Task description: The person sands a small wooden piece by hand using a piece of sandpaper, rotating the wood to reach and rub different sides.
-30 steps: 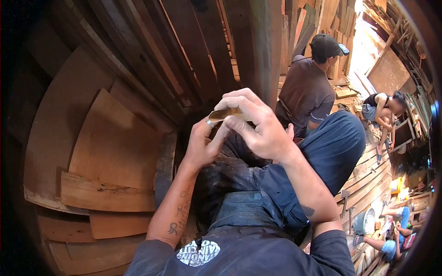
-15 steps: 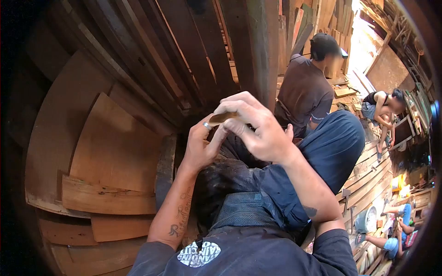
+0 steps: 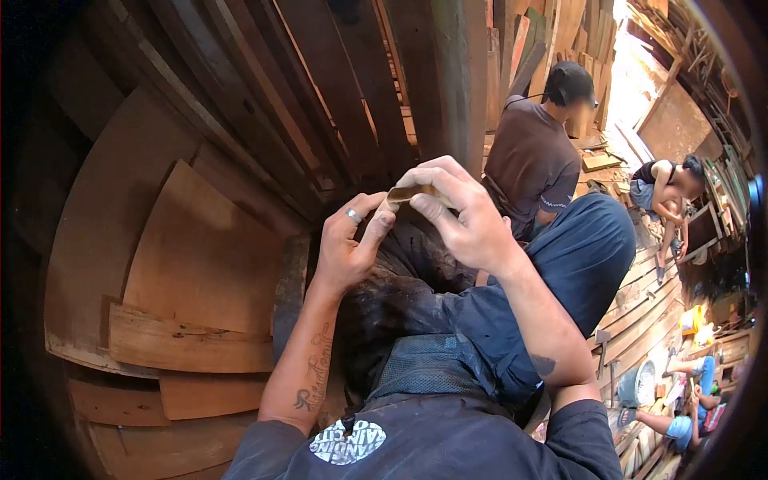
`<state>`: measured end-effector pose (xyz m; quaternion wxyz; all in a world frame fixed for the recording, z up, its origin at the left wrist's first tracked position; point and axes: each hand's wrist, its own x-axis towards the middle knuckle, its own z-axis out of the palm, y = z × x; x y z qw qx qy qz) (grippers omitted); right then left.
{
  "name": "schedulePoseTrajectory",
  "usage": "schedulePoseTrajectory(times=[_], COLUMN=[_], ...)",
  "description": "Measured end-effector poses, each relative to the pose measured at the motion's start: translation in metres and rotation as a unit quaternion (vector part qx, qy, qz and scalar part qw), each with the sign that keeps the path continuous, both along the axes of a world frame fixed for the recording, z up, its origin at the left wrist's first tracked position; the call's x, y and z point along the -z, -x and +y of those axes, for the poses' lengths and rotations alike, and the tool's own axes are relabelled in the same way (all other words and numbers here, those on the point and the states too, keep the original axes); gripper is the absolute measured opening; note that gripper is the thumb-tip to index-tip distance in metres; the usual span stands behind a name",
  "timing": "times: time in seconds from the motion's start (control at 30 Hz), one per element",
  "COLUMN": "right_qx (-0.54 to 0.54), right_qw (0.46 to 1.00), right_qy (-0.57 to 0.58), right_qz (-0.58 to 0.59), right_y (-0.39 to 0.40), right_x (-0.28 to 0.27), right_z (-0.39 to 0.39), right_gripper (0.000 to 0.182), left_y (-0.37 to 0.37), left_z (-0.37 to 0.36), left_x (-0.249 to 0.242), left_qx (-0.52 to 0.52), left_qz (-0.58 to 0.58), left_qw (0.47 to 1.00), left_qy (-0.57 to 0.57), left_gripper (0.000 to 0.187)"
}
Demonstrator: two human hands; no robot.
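Observation:
A small brown, curved piece point(image 3: 410, 194) with a smooth, slightly shiny look is held up in front of my lap; I cannot make out its kind. My right hand point(image 3: 468, 212) pinches it between the thumb below and the bent fingers above, covering its right end. On the other side, my left hand point(image 3: 350, 244), with a ring on one finger, is closed at the piece's left end, thumb and fingertips against it. Dust coats the fingertips of both hands. Below them are my dark trousers point(image 3: 572, 264), one knee raised at the right.
Large wooden boards point(image 3: 192, 248) lean at the left, and dark upright planks point(image 3: 336, 88) stand ahead. A person in a brown shirt point(image 3: 534, 148) sits close by at the right. Farther right are other people, a bucket point(image 3: 638, 384) and a slatted wooden floor point(image 3: 640, 320).
Both hands have shifted slightly, the brown piece moving a little right and up. It has turned so more of its curved edge shows, and my left fingers have changed their place on it.

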<state>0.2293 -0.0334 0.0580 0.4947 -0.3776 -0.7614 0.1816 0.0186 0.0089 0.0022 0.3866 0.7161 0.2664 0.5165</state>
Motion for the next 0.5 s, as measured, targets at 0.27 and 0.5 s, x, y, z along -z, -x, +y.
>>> schedulePoseTrajectory(times=[0.27, 0.5], right_qx=[0.056, 0.006], right_qw=[0.998, 1.0], right_qy=[0.005, -0.005], right_qz=[-0.039, -0.003], right_y=[-0.008, 0.006], right_x=[0.0, 0.002], right_z=[0.005, 0.003], right_gripper=[0.02, 0.021], left_y=[0.003, -0.002], left_z=[-0.002, -0.001], left_x=[-0.001, 0.005], left_qx=[0.025, -0.005], left_qz=[-0.046, 0.016], left_qw=[0.997, 1.0], left_qy=[0.064, -0.024], left_gripper=[0.02, 0.021])
